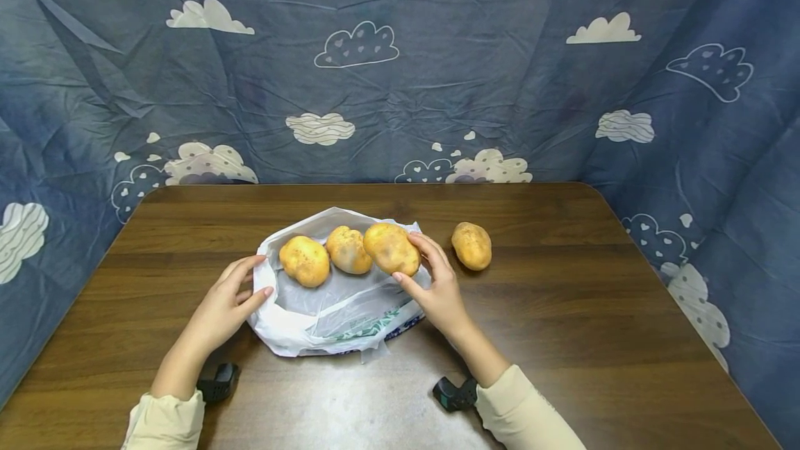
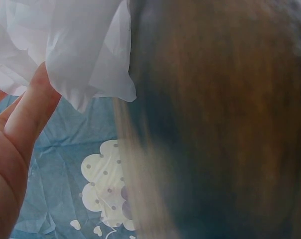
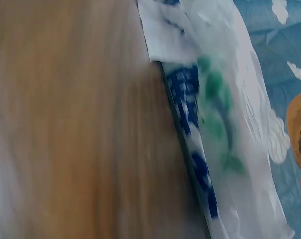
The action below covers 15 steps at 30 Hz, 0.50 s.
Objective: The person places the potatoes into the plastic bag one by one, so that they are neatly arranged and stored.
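Observation:
A white plastic bag [image 1: 356, 325] lies on the table with its mouth open upward. Two potatoes, one at the left [image 1: 304, 261] and one nearer the middle [image 1: 348, 250], sit inside it. My left hand [image 1: 219, 311] grips the bag's left rim between thumb and fingers; in the left wrist view a finger [image 2: 33, 107] goes behind the white plastic. Over the bag's right side, my right hand [image 1: 440, 294] holds a third potato [image 1: 392, 248] by thumb and fingertips. Part of that potato [image 3: 300, 132] shows at the right wrist view's edge.
Another potato [image 1: 471, 246] lies on the wooden table [image 1: 594, 311] to the right of the bag. A blue curtain [image 1: 375, 103] with cloud prints hangs behind the table's far edge. Dark wrist cameras sit near both cuffs.

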### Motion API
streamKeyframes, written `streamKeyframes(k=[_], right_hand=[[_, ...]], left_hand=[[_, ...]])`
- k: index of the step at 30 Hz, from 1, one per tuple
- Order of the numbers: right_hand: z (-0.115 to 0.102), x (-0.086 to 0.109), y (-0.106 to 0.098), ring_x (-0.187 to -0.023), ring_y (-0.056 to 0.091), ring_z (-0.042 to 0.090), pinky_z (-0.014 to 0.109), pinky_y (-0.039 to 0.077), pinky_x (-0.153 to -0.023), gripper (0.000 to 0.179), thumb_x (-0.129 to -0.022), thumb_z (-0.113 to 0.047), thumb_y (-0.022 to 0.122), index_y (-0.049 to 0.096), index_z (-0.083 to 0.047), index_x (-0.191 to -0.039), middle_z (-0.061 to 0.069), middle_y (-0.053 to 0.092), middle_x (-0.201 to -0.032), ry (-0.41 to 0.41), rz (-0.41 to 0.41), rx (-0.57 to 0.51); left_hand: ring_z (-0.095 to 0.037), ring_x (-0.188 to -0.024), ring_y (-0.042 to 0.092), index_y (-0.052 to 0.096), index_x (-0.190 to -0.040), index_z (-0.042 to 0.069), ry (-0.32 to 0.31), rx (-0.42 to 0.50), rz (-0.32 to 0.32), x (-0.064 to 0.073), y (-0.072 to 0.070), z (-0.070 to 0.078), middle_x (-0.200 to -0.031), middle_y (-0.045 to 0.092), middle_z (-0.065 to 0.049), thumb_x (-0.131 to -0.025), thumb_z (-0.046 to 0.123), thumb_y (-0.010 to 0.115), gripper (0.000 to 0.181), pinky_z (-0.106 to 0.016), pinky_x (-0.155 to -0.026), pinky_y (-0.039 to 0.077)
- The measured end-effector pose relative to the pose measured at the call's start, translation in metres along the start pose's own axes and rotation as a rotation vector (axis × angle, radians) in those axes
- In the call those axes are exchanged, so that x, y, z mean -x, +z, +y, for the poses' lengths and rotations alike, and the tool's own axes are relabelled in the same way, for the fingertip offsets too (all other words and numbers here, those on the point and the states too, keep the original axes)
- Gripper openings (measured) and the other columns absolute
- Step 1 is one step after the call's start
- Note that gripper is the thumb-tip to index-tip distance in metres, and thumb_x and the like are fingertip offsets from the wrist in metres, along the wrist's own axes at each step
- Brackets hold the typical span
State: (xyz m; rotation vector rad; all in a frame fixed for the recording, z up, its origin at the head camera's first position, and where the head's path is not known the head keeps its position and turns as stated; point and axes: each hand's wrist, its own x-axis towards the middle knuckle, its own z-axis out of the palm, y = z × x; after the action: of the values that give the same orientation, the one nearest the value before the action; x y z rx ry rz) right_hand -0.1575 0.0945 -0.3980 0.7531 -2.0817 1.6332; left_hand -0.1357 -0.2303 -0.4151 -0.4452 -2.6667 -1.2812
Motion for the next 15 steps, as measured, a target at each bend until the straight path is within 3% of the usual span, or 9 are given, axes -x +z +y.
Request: streamKeyframes(k=[15], right_hand=[[-0.005, 0.003, 0.031, -0.114, 0.042, 0.031, 0.039, 0.04, -0.096, 0.055, -0.072, 0.009, 0.07, 0.044, 0.012, -0.121, 0.025, 0.044, -0.122, 0.034, -0.169, -0.087]], left_hand=[[-0.041, -0.106, 0.046, 0.039, -0.13, -0.001, -0.009, 0.007, -0.006, 0.0, 0.0, 0.001, -0.128, 0.036, -0.021, -0.086, 0.009, 0.061, 0.051, -0.045, -0.082, 0.049]])
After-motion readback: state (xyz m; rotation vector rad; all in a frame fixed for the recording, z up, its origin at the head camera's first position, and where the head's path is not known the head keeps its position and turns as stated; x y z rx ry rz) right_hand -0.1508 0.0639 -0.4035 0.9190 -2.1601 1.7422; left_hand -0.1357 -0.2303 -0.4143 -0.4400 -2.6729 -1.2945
